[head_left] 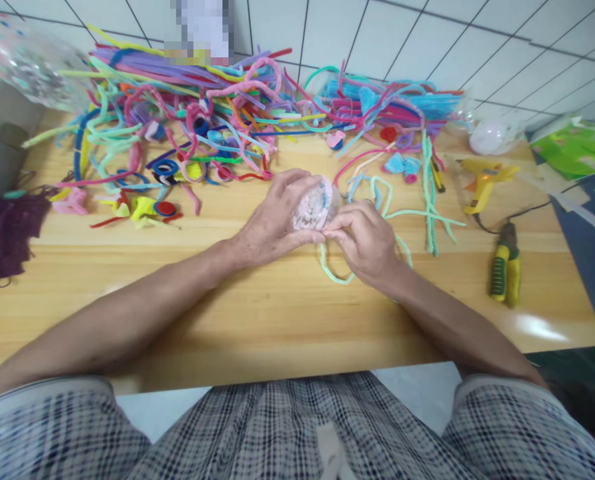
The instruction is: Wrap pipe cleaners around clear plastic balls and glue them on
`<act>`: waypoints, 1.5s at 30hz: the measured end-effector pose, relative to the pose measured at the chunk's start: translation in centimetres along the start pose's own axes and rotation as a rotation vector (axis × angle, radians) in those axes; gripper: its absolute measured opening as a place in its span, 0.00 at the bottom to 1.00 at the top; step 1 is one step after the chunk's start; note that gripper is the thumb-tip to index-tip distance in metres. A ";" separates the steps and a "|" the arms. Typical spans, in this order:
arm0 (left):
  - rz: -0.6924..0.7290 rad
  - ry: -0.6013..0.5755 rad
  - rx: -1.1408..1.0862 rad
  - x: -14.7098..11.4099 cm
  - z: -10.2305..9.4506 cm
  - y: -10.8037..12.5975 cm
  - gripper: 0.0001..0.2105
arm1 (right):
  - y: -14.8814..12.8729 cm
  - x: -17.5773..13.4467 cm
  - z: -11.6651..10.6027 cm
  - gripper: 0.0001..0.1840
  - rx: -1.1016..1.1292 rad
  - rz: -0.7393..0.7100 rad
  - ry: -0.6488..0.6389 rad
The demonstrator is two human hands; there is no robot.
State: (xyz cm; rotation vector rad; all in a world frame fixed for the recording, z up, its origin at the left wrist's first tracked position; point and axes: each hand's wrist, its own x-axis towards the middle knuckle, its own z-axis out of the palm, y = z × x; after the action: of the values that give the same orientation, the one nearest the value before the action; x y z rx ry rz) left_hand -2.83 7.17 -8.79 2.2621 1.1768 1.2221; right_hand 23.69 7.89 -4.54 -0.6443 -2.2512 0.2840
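Observation:
My left hand (280,213) is wrapped round a clear plastic ball (311,208) with pale bits inside and a pinkish rim on its right side. Against the ball's lower right edge, the thumb and fingers of my right hand (365,237) are pinched together. A mint-green pipe cleaner (336,279) loops out below and beside the right hand; its upper end is hidden by the fingers. Both hands are just above the wooden table (257,320), near its middle.
Many coloured pipe cleaners (177,87) are heaped along the back. To the right lie mint-green strands (429,200), a yellow glue gun (485,177) with a cord and yellow-green pliers (505,267). A dark purple fabric piece (15,230) rests at the left edge.

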 end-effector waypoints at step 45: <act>-0.521 -0.330 -1.252 1.9 -2.7 1.8 0.45 | 1.6 3.1 -2.7 0.31 0.800 0.779 0.034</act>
State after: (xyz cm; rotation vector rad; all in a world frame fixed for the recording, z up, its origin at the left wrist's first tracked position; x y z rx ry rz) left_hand -3.51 7.26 -5.12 1.0562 0.5144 0.8913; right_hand 24.46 10.87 -1.42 -1.0085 -1.5400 1.4371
